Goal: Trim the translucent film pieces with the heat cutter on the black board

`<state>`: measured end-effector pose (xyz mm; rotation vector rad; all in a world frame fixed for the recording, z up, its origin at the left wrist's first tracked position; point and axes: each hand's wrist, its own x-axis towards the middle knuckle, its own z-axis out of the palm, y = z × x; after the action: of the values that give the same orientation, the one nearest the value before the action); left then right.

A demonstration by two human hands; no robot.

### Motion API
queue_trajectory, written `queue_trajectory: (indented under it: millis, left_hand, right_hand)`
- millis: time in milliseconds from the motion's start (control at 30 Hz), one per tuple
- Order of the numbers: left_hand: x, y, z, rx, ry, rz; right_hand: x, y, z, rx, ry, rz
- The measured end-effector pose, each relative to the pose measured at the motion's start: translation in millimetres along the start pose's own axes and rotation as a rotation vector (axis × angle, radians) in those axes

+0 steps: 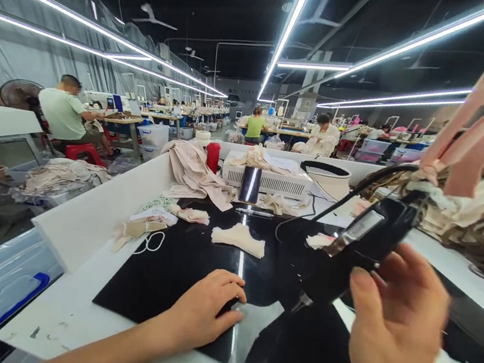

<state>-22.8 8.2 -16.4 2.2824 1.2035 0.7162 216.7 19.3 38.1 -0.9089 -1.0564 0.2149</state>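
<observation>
Two hands work over the black mat: on it, the left hand, half-curled, meets a translucent sheet; above its right half, the right hand cups loosely beside the black tool. Neither grip is clear; best keep fingers off the pointed tip.

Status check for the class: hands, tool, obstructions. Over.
Left hand at translucent sheet. Right hand at black tool, grip unclear. Cream fabric piece lies beyond, on black board.
</observation>
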Motion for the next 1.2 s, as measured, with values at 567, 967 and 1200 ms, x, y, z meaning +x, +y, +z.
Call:
queue_trajectory:
  millis: [567,967,1200]
  left_hand:
    - [18,-22,14.2,-0.396,0.163,-0.047]
    - [27,-26,-1.3,-0.787,0.241,-0.273]
    - [66,-42,-15.0,-0.651,0.342,-0.27]
  right_hand:
    - [-40,58,27,-0.303,-1.144,-0.187]
    - [-30,47,44,-0.233,-1.04,0.092]
    - [-16,66,69,-0.389,-0.908,0.009]
